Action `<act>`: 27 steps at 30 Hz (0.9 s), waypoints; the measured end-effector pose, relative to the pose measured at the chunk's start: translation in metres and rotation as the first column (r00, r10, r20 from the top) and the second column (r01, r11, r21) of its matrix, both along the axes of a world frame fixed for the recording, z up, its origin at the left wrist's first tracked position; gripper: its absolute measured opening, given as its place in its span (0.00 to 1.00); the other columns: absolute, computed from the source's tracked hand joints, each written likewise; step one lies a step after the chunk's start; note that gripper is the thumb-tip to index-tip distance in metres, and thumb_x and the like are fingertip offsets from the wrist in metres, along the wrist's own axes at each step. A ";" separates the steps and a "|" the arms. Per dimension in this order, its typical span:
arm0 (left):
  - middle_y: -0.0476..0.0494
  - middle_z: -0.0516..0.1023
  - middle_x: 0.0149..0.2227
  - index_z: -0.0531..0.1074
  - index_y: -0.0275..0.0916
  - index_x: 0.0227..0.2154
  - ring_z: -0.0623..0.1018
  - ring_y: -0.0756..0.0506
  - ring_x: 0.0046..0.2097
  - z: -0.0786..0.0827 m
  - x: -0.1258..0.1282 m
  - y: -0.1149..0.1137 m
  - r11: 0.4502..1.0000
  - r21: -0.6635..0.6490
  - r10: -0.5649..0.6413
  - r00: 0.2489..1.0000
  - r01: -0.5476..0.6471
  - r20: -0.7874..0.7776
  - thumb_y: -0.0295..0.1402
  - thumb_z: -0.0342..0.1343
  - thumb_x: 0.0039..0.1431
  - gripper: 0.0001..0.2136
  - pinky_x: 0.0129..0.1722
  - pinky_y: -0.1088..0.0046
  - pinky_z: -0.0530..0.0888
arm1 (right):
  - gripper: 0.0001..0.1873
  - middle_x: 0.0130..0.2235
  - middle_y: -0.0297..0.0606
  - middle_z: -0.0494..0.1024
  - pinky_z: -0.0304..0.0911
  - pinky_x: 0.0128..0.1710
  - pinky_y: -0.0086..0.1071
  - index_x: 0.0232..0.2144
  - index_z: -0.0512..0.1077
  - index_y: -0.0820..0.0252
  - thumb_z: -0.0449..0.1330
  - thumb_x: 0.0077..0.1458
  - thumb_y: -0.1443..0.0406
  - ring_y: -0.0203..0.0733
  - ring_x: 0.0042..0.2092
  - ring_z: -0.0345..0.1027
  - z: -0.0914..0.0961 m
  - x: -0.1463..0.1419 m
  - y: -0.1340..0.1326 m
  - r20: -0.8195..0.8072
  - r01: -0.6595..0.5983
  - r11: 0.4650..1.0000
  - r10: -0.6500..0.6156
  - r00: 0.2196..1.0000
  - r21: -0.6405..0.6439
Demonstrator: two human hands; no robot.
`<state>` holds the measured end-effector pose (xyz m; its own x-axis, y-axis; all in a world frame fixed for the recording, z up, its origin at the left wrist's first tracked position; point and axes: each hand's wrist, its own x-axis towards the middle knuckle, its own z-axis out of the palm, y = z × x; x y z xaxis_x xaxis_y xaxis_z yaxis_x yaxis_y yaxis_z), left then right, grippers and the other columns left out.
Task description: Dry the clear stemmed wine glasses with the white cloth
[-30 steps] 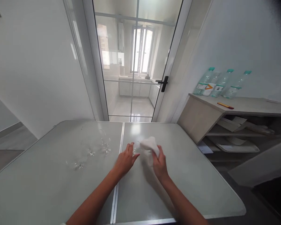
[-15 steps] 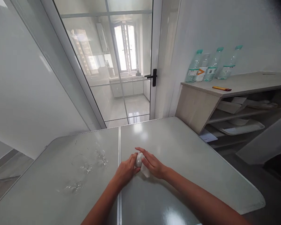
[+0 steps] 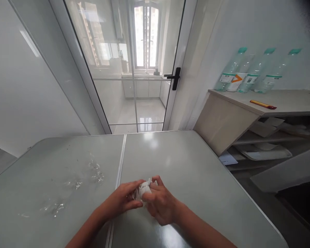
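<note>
Although much of it is covered, a white cloth [image 3: 145, 189] shows bunched between the person's hands over the near part of the bench [image 3: 196, 179], against what looks like a clear glass [image 3: 135, 195]; whether the cloth sits inside the glass or only against it, I cannot tell. The left hand [image 3: 127, 195] bends thumb and fingers around the glass, probably to steady it, while the right hand [image 3: 160, 203] curls tightly onto the cloth, seemingly to press it close. With the hands as the clock's centre, three transparent pieces, apparently glassware [image 3: 96, 174], lie apart from one another between eight and ten o'clock, across the metal seam [image 3: 121, 158], perhaps spaced so they do not knock together. Near twelve rises a glazed door with a black handle [image 3: 176, 78]. Between one and two, plastic bottles [image 3: 248, 78] stand grouped upright on a wooden cabinet [image 3: 222, 124], likely kept off the working surface; a slim yellow-and-red stick [image 3: 262, 104] lies toward two.
</note>
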<state>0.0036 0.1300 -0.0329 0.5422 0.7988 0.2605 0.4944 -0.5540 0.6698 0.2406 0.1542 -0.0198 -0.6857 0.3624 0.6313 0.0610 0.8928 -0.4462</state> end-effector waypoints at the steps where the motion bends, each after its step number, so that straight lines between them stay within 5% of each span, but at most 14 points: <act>1: 0.41 0.83 0.45 0.62 0.40 0.67 0.80 0.49 0.33 -0.003 0.001 0.000 0.989 0.139 0.048 0.998 -0.043 -0.031 0.44 0.60 0.67 0.30 0.34 0.76 0.77 | 0.13 0.39 0.37 0.75 0.53 0.51 0.47 0.50 0.63 0.54 0.51 0.64 0.66 0.45 0.38 0.65 0.001 0.000 -0.002 -0.006 0.031 0.988 -0.032 0.999 -0.148; 3: 0.37 0.83 0.48 0.58 0.39 0.70 0.83 0.47 0.36 -0.007 0.005 -0.001 0.897 0.429 0.161 0.981 -0.101 -0.107 0.40 0.58 0.69 0.30 0.34 0.76 0.77 | 0.14 0.43 0.39 0.75 0.56 0.50 0.45 0.55 0.63 0.54 0.48 0.70 0.60 0.46 0.41 0.65 0.005 -0.001 -0.006 -0.038 0.088 0.858 -0.124 0.992 -0.507; 5: 0.35 0.83 0.48 0.57 0.38 0.70 0.84 0.46 0.39 -0.005 0.009 -0.003 0.774 0.630 0.248 0.947 -0.068 -0.203 0.34 0.57 0.70 0.29 0.35 0.75 0.78 | 0.19 0.42 0.38 0.74 0.60 0.45 0.39 0.58 0.62 0.53 0.47 0.72 0.53 0.44 0.40 0.65 0.010 -0.001 -0.009 -0.080 0.045 0.552 -0.199 0.977 -0.833; 7: 0.33 0.83 0.49 0.60 0.37 0.69 0.84 0.45 0.38 0.000 0.014 -0.005 0.702 0.713 0.293 0.914 -0.008 -0.279 0.31 0.58 0.69 0.28 0.35 0.74 0.78 | 0.24 0.40 0.36 0.74 0.60 0.39 0.34 0.61 0.60 0.51 0.50 0.70 0.47 0.42 0.37 0.65 0.016 -0.001 -0.011 -0.127 -0.073 0.219 -0.246 0.961 -0.973; 9: 0.31 0.83 0.50 0.62 0.36 0.67 0.84 0.45 0.38 0.005 0.022 -0.008 0.708 0.707 0.289 0.912 0.000 -0.289 0.32 0.57 0.69 0.26 0.34 0.73 0.78 | 0.27 0.39 0.34 0.73 0.60 0.37 0.32 0.62 0.60 0.49 0.52 0.68 0.46 0.41 0.36 0.65 0.022 0.001 -0.012 -0.136 -0.111 0.104 -0.280 0.950 -0.988; 12: 0.35 0.83 0.44 0.68 0.34 0.64 0.83 0.46 0.36 0.011 0.033 -0.012 0.880 0.450 0.225 0.966 -0.148 -0.123 0.38 0.57 0.69 0.24 0.31 0.75 0.76 | 0.26 0.37 0.34 0.72 0.60 0.38 0.32 0.62 0.61 0.51 0.52 0.69 0.47 0.41 0.36 0.64 0.026 0.006 -0.014 -0.082 0.005 0.293 -0.285 0.955 -0.956; 14: 0.44 0.81 0.34 0.73 0.34 0.59 0.78 0.49 0.29 0.018 0.037 -0.014 0.986 0.003 0.163 0.984 -0.164 0.071 0.44 0.57 0.68 0.23 0.26 0.77 0.72 | 0.23 0.39 0.36 0.74 0.61 0.40 0.35 0.61 0.62 0.52 0.50 0.71 0.50 0.43 0.37 0.65 0.027 0.012 -0.015 -0.068 0.039 0.456 -0.217 0.974 -0.889; 15: 0.48 0.76 0.28 0.75 0.33 0.56 0.74 0.51 0.25 0.023 0.036 -0.015 0.963 -0.256 0.132 0.977 -0.086 0.170 0.47 0.58 0.67 0.24 0.23 0.78 0.69 | 0.22 0.40 0.37 0.75 0.62 0.41 0.36 0.61 0.63 0.53 0.48 0.72 0.51 0.44 0.38 0.66 0.026 0.015 -0.015 -0.084 0.013 0.541 -0.154 0.985 -0.841; 17: 0.53 0.67 0.21 0.79 0.31 0.49 0.66 0.53 0.19 0.034 0.031 -0.015 0.745 -0.643 0.074 0.936 0.177 0.344 0.51 0.60 0.63 0.25 0.18 0.78 0.64 | 0.20 0.40 0.39 0.76 0.62 0.45 0.42 0.58 0.66 0.53 0.46 0.72 0.53 0.45 0.37 0.68 0.023 0.021 -0.015 -0.130 -0.119 0.736 0.042 0.991 -0.666; 19: 0.54 0.63 0.19 0.81 0.29 0.43 0.62 0.54 0.17 0.042 0.023 -0.014 0.523 -0.769 0.040 0.891 0.367 0.453 0.55 0.62 0.59 0.28 0.15 0.77 0.61 | 0.18 0.37 0.38 0.77 0.58 0.50 0.49 0.55 0.68 0.52 0.48 0.69 0.56 0.45 0.35 0.68 0.019 0.024 -0.014 -0.073 -0.252 0.873 0.244 0.967 -0.417; 21: 0.54 0.63 0.19 0.81 0.29 0.44 0.62 0.54 0.18 0.044 0.018 -0.013 0.544 -0.758 0.022 0.897 0.359 0.441 0.57 0.63 0.57 0.30 0.16 0.77 0.61 | 0.15 0.35 0.37 0.78 0.54 0.53 0.53 0.53 0.69 0.52 0.50 0.67 0.61 0.46 0.35 0.70 0.014 0.024 -0.011 0.062 -0.276 0.930 0.299 0.952 -0.244; 24: 0.51 0.72 0.23 0.78 0.33 0.55 0.70 0.53 0.23 0.029 0.020 -0.014 0.908 -0.419 0.116 0.969 -0.014 0.220 0.54 0.63 0.59 0.31 0.23 0.77 0.69 | 0.14 0.39 0.40 0.78 0.55 0.52 0.52 0.53 0.68 0.52 0.50 0.68 0.63 0.48 0.40 0.71 0.007 0.016 -0.007 0.060 -0.073 0.959 0.093 0.994 -0.275; 25: 0.49 0.77 0.27 0.75 0.35 0.59 0.74 0.51 0.25 0.021 0.023 -0.014 0.966 -0.204 0.189 0.972 -0.158 0.140 0.52 0.63 0.61 0.31 0.27 0.77 0.72 | 0.14 0.42 0.40 0.78 0.57 0.52 0.51 0.54 0.68 0.52 0.50 0.70 0.61 0.48 0.42 0.70 0.006 0.013 -0.005 0.010 0.007 0.928 -0.003 1.000 -0.373; 27: 0.42 0.83 0.37 0.70 0.37 0.64 0.81 0.49 0.32 0.004 0.028 -0.015 0.933 0.188 0.310 0.951 -0.306 0.007 0.48 0.58 0.67 0.28 0.33 0.76 0.76 | 0.16 0.44 0.41 0.76 0.63 0.47 0.45 0.56 0.67 0.52 0.49 0.71 0.55 0.46 0.41 0.69 0.003 0.007 -0.003 -0.070 0.079 0.760 -0.163 0.984 -0.646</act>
<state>0.0312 0.1147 -0.0284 0.2844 0.8666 0.4101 0.6741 -0.4849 0.5572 0.2472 0.1516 -0.0167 -0.5460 0.7844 0.2944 0.0603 0.3873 -0.9200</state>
